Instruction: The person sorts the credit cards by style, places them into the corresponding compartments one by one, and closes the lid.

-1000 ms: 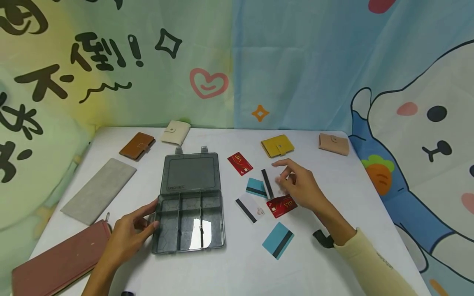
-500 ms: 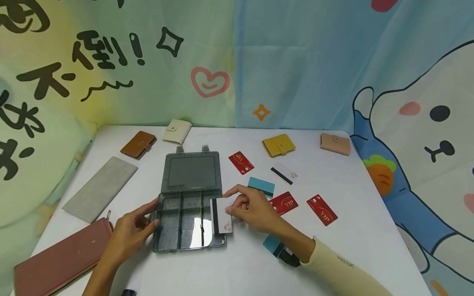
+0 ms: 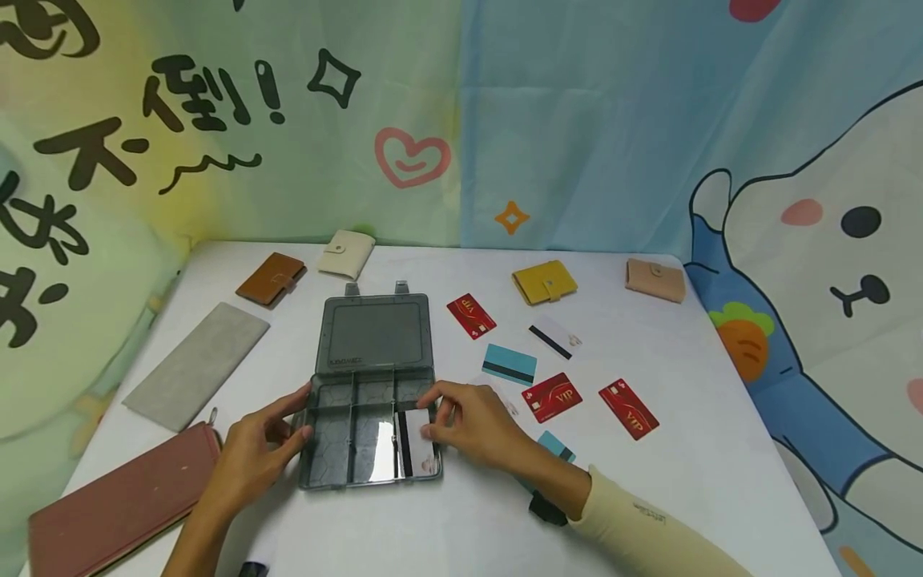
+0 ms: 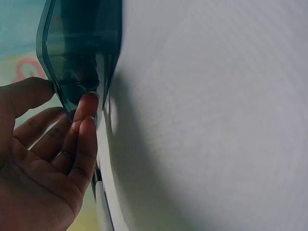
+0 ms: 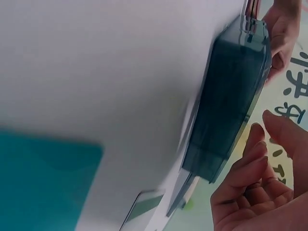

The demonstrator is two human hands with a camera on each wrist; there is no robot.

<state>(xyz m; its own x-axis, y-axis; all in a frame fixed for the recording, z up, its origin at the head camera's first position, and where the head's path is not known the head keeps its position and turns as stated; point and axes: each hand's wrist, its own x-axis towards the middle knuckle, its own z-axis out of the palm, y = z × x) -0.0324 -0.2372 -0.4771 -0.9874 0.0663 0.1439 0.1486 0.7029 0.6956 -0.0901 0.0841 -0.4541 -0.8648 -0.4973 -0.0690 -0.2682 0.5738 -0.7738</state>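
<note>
A translucent grey compartment box [image 3: 335, 479] lies with its lid [image 3: 375, 330] folded back. My left hand [image 3: 263, 449] holds the box's left side. In the left wrist view its thumb and fingertips meet the box edge. A white card [image 3: 418, 449] with a black stripe lies in the front right compartment. My right hand [image 3: 472, 425] is over the box's right rim, thumb and index finger beside the card. The right wrist view shows these fingers apart, nothing visible between them. Red VIP cards [image 3: 551, 397] and a blue striped card [image 3: 509, 365] lie to the right.
A yellow wallet [image 3: 544, 283], pink wallet [image 3: 654, 280], brown wallet [image 3: 271, 279] and cream wallet [image 3: 346, 254] line the table's back. Left of the box are a grey flat pouch [image 3: 196, 366] and a reddish-brown zip wallet [image 3: 124, 503]. Another white card [image 3: 556, 336] lies behind the red ones.
My right hand has moved from the loose cards to the box, carried the white striped card there and let it go in the front right compartment. My left hand stays at the box.
</note>
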